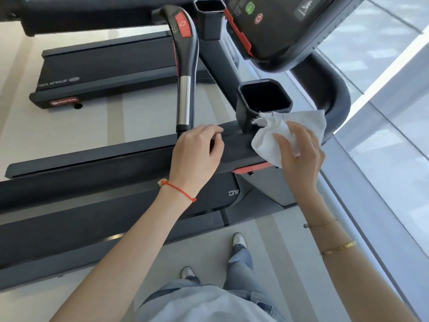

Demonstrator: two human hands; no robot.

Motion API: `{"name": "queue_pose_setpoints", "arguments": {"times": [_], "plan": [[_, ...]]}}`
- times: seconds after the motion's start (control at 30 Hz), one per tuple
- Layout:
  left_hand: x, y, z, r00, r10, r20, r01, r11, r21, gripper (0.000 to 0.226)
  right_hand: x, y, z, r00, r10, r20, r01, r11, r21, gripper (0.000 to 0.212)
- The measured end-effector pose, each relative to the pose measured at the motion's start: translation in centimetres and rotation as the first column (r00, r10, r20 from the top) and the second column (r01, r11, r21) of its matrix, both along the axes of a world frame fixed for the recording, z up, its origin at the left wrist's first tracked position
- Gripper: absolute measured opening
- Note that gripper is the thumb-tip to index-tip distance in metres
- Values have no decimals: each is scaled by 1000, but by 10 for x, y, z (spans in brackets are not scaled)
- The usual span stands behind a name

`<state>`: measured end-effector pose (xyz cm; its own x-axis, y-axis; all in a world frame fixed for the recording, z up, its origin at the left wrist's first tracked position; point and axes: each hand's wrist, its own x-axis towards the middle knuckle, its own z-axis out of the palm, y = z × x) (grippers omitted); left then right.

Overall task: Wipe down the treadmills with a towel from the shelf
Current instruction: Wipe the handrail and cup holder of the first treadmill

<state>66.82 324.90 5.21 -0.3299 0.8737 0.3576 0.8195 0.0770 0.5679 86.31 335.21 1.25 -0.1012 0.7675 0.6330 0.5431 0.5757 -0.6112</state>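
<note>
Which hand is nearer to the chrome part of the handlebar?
The left. The left hand rests on the dark rail just below the chrome part of the handlebar. The right hand is farther off to the right, pressing the white towel.

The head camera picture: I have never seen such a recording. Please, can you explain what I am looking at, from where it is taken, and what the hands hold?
The picture comes from a camera worn on a person's head, looking down at their own arms, jeans and shoes. There is no robot, only two bare hands. The dark machine is a treadmill in a gym, seen from beside it; a second treadmill stands behind. The right hand presses a white towel against the side rail, just below a black cup holder, to wipe it. The left hand holds nothing; it rests on the same rail with loosely curled fingers, near the base of a handlebar with a red button. The console is at the top.
</note>
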Motion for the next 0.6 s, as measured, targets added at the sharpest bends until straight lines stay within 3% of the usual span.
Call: {"name": "queue_pose_setpoints", "arguments": {"times": [0.1,0.2,0.4,0.6], "plan": [[16,25,6,1000,23,21,-24,1000,15,25,19,30,18,983,-148,-109,138,986,-97,19],[30,53,9,996,74,42,-74,997,5,25,29,67,36,983,-157,-93,147,983,-112,25],[51,104,15,979,199,44,-198,979,-41,29,20,132,64,986,2,166,14,996,-93,24],[48,124,12,938,333,95,-322,940,-114,36,5,157,54,836,366,409,-160,875,-457,32]]}}
